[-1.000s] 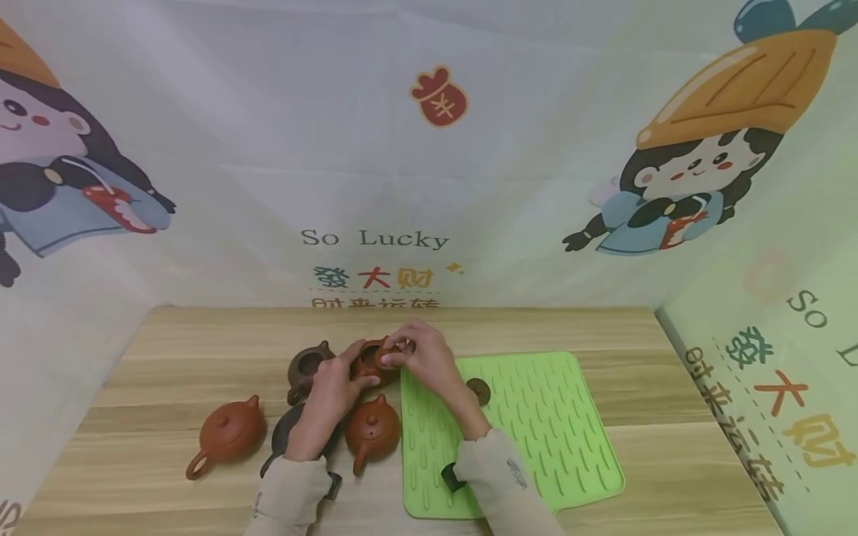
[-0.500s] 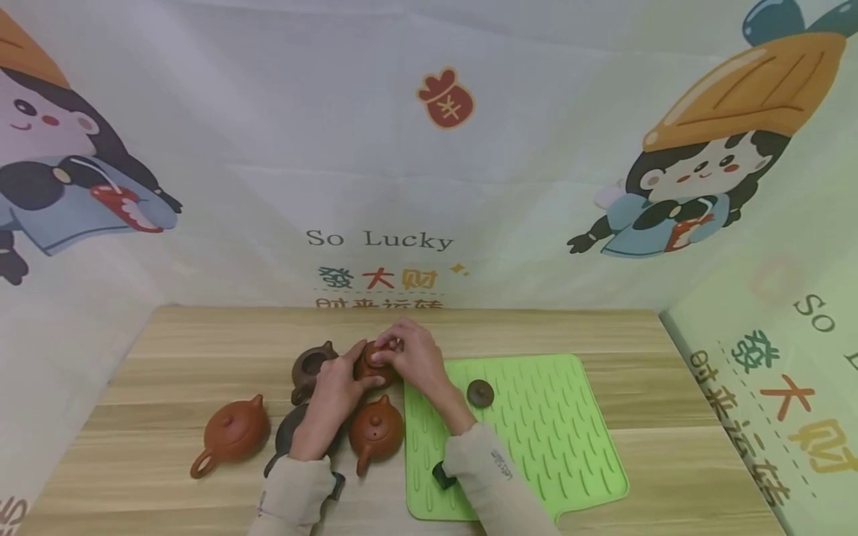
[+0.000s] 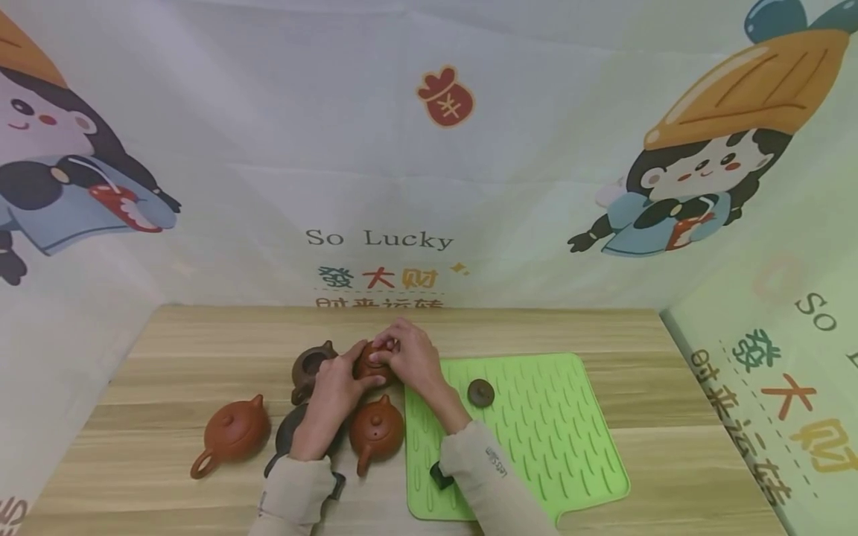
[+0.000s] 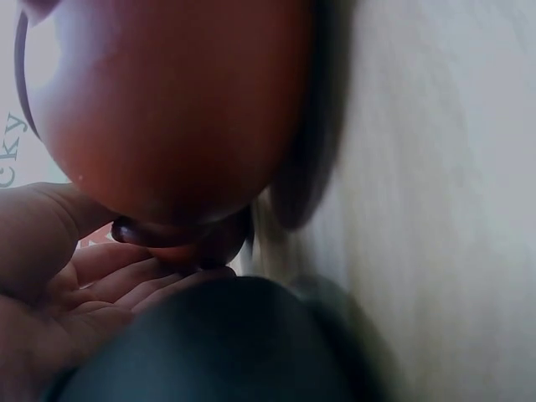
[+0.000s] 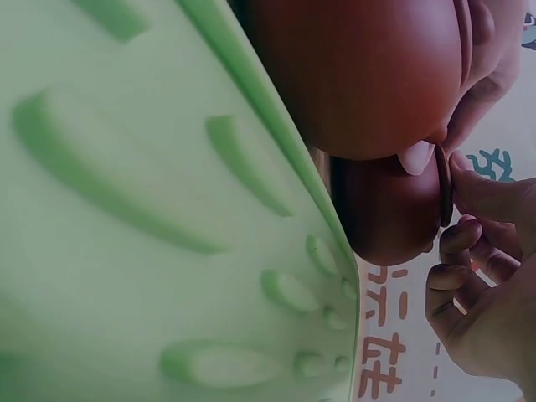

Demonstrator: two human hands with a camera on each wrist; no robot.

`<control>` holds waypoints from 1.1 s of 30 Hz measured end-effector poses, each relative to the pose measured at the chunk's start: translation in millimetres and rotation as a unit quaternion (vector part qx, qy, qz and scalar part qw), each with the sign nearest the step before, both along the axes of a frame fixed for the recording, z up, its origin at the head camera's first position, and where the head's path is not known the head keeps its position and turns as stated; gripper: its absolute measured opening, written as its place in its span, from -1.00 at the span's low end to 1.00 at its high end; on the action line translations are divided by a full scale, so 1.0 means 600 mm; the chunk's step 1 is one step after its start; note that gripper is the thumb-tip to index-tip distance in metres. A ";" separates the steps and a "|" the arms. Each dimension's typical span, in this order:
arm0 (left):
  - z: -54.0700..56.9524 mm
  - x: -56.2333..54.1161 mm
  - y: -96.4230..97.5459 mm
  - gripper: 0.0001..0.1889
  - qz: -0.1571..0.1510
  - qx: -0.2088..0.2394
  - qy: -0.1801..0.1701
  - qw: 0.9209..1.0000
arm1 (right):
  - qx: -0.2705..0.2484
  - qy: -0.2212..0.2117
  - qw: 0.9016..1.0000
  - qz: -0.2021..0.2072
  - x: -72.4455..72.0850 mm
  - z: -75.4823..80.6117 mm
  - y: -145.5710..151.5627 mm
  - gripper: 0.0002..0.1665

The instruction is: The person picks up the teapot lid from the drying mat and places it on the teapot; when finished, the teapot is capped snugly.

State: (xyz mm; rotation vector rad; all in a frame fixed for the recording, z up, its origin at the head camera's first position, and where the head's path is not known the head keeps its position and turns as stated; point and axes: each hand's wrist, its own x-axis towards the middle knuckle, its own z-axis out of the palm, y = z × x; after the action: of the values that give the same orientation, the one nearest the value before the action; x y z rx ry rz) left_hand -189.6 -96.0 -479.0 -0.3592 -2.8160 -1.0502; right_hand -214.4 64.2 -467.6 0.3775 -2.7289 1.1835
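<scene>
A small reddish-brown teapot (image 3: 375, 372) stands at the back, partly covered by both hands. My left hand (image 3: 338, 383) holds it, thumb at the near side and fingers along the left. With thumb and fingertips my right hand (image 3: 412, 357) pinches its lid (image 5: 445, 186) right at the teapot's mouth. Just left, a dark brown teapot (image 3: 308, 376) shows an uncovered mouth. Below the left forearm a black teapot (image 3: 290, 432) is partly hidden. Close in front sits a lidded red teapot (image 3: 377, 430), which fills much of the left wrist view.
A lidded orange-red teapot (image 3: 234, 432) stands at the left. On the green ribbed mat (image 3: 550, 417) to the right lies a round dark brown lid (image 3: 480, 393). A printed cloth backdrop (image 3: 523, 283) rises behind the wooden table (image 3: 690, 476).
The right hand has moved left with the lid, from beside the teapot's mouth onto it. The left hand keeps its place on the teapot.
</scene>
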 end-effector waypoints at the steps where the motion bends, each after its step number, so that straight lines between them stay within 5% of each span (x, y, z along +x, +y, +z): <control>1: 0.001 0.000 0.001 -0.31 0.001 0.000 -0.001 1.000 | 0.000 0.002 1.000 0.000 0.000 -0.001 0.000 -0.84; 8: 0.004 -0.001 0.003 -0.30 -0.001 -0.003 -0.009 1.000 | -0.024 -0.007 1.000 -0.011 0.002 -0.007 0.003 -0.84; 12: 0.005 -0.001 0.005 -0.29 0.001 -0.004 -0.015 1.000 | -0.037 -0.014 0.999 0.012 0.003 -0.002 0.015 -0.68; 18: 0.002 -0.004 0.013 -0.25 0.004 -0.004 -0.042 0.999 | -0.044 -0.050 0.993 0.101 0.018 0.025 0.132 -0.58; 24: 0.007 0.000 0.014 -0.24 0.001 -0.001 -0.050 0.999 | -0.050 -0.096 0.991 0.081 0.082 0.023 0.280 -0.79; 28: 0.009 0.003 0.006 -0.24 0.001 0.006 -0.062 0.998 | -0.075 -0.109 0.985 0.107 0.103 0.003 0.313 -0.78; 33: -0.002 -0.003 0.001 -0.18 -0.014 0.023 -0.053 0.998 | -0.089 -0.118 0.980 0.133 0.101 -0.012 0.308 -0.79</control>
State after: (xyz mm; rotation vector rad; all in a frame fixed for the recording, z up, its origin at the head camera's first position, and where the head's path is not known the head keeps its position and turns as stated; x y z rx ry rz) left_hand -191.4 -95.5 -479.9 -0.3495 -2.8823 -1.1712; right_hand -154.1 248.8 -474.5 0.6323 -2.7999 1.6247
